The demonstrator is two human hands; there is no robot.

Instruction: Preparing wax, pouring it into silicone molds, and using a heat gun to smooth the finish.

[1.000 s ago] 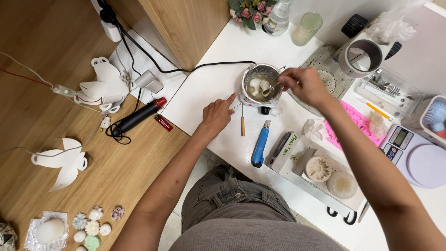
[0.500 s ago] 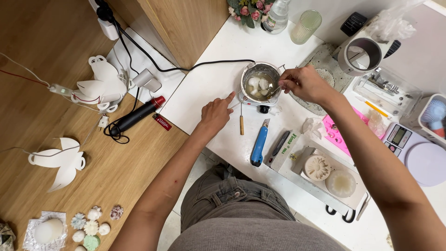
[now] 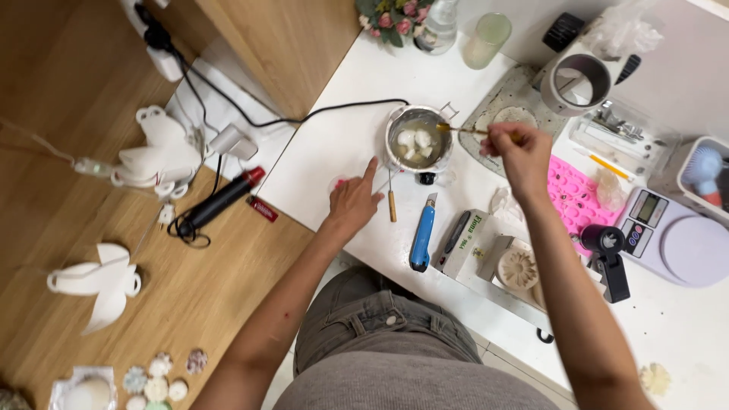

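Lifting spoon [image 3: 465, 130] from melting pot [image 3: 417, 139]

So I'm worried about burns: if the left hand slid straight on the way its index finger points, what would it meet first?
Probably the small metal melting pot. The left hand rests on the white table, index finger aimed up and right at the pot's near wall, with bare tabletop between. Depth is unclear.

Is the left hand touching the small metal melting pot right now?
Apart. The head view shows the left hand flat on the white table, with bare tabletop between its index fingertip and the pot.
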